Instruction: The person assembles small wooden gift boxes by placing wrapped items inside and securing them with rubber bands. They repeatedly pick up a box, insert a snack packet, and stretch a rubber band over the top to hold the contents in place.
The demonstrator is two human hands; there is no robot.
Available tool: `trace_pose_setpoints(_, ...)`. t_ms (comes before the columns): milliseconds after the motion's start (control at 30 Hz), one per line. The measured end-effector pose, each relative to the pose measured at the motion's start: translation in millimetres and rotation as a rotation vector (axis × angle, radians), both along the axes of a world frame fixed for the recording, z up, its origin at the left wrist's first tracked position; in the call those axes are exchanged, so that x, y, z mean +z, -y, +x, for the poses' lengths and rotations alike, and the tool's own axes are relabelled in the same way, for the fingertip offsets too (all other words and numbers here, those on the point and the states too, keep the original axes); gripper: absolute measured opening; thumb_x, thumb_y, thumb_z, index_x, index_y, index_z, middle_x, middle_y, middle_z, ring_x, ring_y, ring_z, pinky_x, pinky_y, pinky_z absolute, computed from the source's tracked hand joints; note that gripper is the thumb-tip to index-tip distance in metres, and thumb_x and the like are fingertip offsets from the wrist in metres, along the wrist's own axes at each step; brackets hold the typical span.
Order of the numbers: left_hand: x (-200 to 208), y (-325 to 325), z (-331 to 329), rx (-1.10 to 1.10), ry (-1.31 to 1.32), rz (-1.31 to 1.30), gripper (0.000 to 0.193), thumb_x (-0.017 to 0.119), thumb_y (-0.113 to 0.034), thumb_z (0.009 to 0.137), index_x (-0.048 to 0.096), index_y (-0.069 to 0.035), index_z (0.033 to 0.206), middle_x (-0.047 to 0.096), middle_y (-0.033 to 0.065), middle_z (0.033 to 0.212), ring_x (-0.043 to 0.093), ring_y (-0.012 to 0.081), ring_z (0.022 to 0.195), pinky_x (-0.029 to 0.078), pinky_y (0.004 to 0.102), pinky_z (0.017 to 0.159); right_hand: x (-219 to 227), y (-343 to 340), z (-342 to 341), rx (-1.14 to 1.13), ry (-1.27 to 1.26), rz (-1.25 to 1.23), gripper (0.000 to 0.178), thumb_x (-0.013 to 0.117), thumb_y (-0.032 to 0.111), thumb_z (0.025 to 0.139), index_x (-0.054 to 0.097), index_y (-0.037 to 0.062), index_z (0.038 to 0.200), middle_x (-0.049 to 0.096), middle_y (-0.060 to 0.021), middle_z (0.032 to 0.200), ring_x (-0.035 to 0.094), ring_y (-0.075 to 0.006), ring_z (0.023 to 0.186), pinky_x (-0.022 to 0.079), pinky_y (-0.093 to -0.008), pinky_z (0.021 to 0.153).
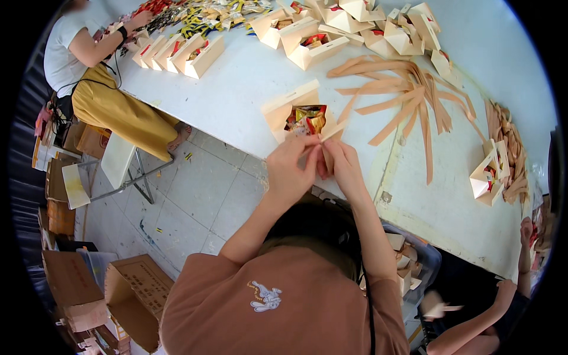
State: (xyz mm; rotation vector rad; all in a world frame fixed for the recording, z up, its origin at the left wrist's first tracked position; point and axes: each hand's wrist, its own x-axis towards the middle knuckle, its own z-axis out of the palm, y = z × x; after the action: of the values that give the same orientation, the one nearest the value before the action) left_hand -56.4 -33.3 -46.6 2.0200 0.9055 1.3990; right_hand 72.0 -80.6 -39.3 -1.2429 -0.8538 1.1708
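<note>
A cream paper box [290, 99] stands open in front of me at the table's near edge, its far flap raised. Inside it lie small packets [307, 120] in red, yellow and dark wrappers. My left hand [291, 164] and my right hand [346, 167] meet at the box's near side. Their thumbs and fingertips are closed in a pinch at the near flap's edge, almost touching each other. Whether a thin strip is also between the fingertips is hidden. To the right of the box, peach-coloured ribbons [408, 97] lie fanned out on the table.
More filled boxes [313, 50] crowd the far side, with one [490, 174] at the right beside bunched ribbons [509, 148]. Loose packets [222, 18] are heaped at the back. One person [74, 47] sits far left; another person's arm [479, 319] shows lower right. Cartons [139, 296] stand lower left.
</note>
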Motion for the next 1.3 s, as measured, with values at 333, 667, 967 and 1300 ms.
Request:
trace_pose_setpoints(333,18.9,47.3,6.0,-0.006,-0.15,0.054,0.023,0.071,0.001,0.081,0.066,-0.003,0.103,0.069,0.0099,0.088,0.065,0.0285,0.076,0.053,0.0382,0.066,10.5,41.4,6.7,-0.074,0.524,0.018,0.043,0.044,0.022,0.103,0.057,-0.0047,0.072,0.048,-0.0106,0.054,0.048,-0.0161,0.048,0.038,-0.0354,0.048)
trace_pose_setpoints(667,10.9,66.0,17.4,-0.005,-0.188,0.362,0.043,0.07,0.001,0.075,0.061,0.008,0.117,0.07,0.0162,0.104,0.069,0.0258,0.086,0.059,0.0302,0.07,26.8,53.4,13.4,-0.151,0.783,-0.13,0.042,0.051,0.02,0.103,0.061,-0.0067,0.073,0.047,-0.0149,0.052,0.039,-0.016,0.046,0.036,-0.0351,0.047)
trace_pose_setpoints(967,16.3,78.6,30.2,-0.061,-0.117,0.473,0.037,0.067,-0.002,0.077,0.067,0.004,0.113,0.07,0.0141,0.101,0.068,0.0212,0.082,0.057,0.0259,0.063,22.1,86.1,12.5,-0.342,0.858,0.09,0.031,0.051,0.01,0.099,0.052,-0.004,0.071,0.046,-0.0134,0.053,0.039,-0.0133,0.05,0.035,-0.0341,0.047)
trace_pose_setpoints(1300,20.1,95.3,48.4,-0.067,-0.208,0.554,0.035,0.067,-0.006,0.079,0.068,0.002,0.114,0.071,0.0136,0.102,0.068,0.019,0.082,0.057,0.0238,0.06,4.2,103.3,19.6,-0.55,0.813,0.113,0.027,0.058,0.01,0.09,0.045,0.0015,0.068,0.041,-0.0013,0.057,0.036,-0.008,0.057,0.031,-0.0297,0.047)
